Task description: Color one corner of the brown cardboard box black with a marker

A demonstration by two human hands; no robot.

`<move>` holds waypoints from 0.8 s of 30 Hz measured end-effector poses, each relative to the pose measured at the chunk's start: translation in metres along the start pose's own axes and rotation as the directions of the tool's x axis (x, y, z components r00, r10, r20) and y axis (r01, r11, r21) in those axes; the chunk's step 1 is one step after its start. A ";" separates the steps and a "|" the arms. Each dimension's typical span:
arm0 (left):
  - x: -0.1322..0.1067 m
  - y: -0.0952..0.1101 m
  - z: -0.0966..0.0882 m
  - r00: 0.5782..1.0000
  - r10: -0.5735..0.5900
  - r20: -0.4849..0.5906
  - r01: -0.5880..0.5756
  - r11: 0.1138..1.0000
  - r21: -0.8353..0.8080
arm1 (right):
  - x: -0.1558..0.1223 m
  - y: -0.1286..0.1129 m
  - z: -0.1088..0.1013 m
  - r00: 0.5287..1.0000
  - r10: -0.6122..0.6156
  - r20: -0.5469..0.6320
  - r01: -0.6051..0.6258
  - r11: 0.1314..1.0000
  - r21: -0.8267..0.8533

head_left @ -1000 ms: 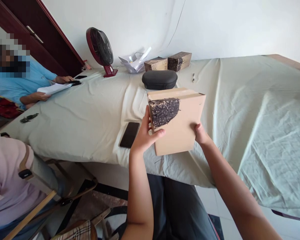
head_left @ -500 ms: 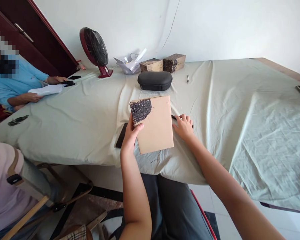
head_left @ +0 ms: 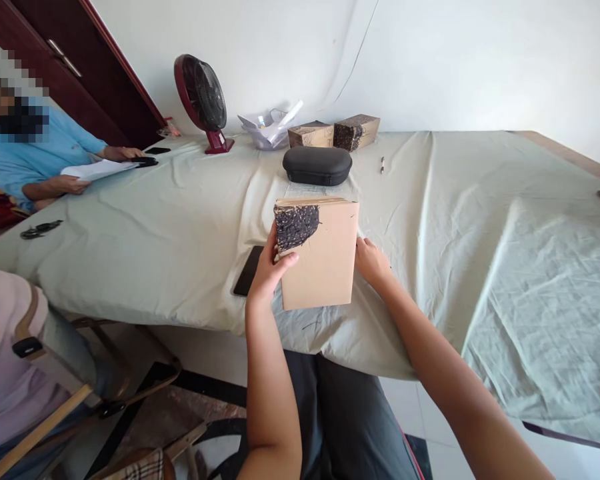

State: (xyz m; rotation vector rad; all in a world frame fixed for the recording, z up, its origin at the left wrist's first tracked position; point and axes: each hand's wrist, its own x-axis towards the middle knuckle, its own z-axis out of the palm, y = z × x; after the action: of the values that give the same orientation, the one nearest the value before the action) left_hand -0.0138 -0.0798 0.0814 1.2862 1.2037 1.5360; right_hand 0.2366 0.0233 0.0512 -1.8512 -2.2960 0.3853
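Observation:
My left hand (head_left: 267,270) grips a tan cardboard box (head_left: 320,273) by its left side, thumb on the front face and fingers behind. Dense black scribbling covers the upper left corner of that face, and a few small dark marks show elsewhere on it. Beside the box's right edge is my right hand (head_left: 374,262), closed low over the cloth with its fingertips partly hidden. A thin dark pen, mostly covered by that hand, shows only a small end. Next to my left hand, a black phone (head_left: 249,270) lies on the cloth.
Beyond the box sits a black zip case (head_left: 317,165). Two patterned boxes (head_left: 356,132), a plastic basket (head_left: 270,135) and a fan (head_left: 203,100) stand by the wall. A small pen (head_left: 382,165) lies right of the case. A person in blue (head_left: 80,157) holds paper at left.
The box has shifted slightly right in view and turned more upright. My right hand has gone from spread fingers over the dark pen to closed fingers around it.

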 end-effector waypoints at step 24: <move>0.020 -0.057 -0.011 0.860 0.508 -0.043 -0.487 0.844 0.227 | -0.016 0.039 -0.046 0.933 0.016 0.359 -0.130 0.947 0.294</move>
State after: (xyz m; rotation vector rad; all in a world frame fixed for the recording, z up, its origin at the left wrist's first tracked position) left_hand -0.0284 -0.0487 0.0307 1.7862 1.1724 1.8979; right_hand 0.2899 0.0194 0.0833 -1.8251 -2.2030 1.1087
